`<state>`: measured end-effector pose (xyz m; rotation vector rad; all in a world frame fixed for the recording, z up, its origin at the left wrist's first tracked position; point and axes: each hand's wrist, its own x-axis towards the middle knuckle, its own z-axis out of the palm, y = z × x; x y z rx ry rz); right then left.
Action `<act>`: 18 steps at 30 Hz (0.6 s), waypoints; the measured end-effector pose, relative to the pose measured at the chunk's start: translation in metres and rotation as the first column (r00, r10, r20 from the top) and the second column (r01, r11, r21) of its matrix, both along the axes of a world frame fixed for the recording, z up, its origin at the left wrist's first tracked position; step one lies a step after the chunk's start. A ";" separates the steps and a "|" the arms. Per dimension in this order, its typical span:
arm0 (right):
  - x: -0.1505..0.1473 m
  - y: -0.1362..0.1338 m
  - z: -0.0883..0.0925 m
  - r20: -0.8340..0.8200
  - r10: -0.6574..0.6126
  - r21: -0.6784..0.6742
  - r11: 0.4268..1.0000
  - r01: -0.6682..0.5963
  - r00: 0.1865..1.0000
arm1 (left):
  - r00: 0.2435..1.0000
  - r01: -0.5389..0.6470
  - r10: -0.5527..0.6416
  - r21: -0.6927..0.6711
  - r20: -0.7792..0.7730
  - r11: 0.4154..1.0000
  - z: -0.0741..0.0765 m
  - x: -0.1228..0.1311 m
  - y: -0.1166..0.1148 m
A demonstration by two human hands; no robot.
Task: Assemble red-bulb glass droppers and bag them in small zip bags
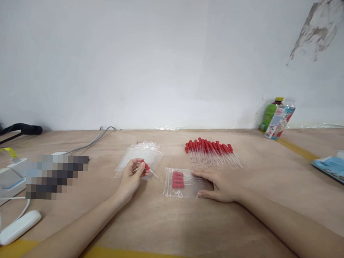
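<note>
My left hand (134, 174) pinches a dropper (155, 174) by its red rubber bulb, its thin clear tube slanting down toward the mouth of a clear zip bag (188, 193). Inside that bag lie several droppers with red bulbs (178, 180) side by side, bulbs toward the bag's left end. Resting on the bag's right part is my right hand (215, 185), fingers spread and holding nothing. Behind the left hand lies a stack of flat clear bags (139, 158). A pile of loose red-bulbed droppers (210, 151) is spread beyond the right hand, tubes toward me.
Bottles (276, 117) stand against the wall at the back right. A blue packet (334, 168) lies at the right edge. On the left are a white power strip (6, 179), cables (88, 143) and a white plug-like piece (20, 227). Yellow tape (113, 255) runs along the front.
</note>
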<state>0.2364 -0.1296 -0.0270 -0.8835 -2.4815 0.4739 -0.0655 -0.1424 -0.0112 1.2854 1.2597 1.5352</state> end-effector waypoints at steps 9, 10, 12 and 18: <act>0.000 0.000 0.001 0.015 -0.009 0.008 1.000 0.009 1.000 | 0.997 0.076 -0.076 -0.028 0.012 0.997 -0.004 0.001 -0.006; 0.000 0.000 0.001 0.017 -0.009 0.011 1.000 0.009 1.000 | 0.994 0.113 -0.113 -0.046 0.004 0.992 -0.003 0.002 -0.007; -0.001 -0.001 0.001 0.020 -0.010 0.012 1.000 0.009 1.000 | 0.974 0.221 -0.226 -0.107 -0.034 0.969 -0.002 0.002 -0.008; -0.001 -0.002 0.003 0.017 -0.019 0.002 1.000 0.019 1.000 | 0.777 0.452 -0.539 -0.307 -0.327 0.838 0.007 -0.008 -0.013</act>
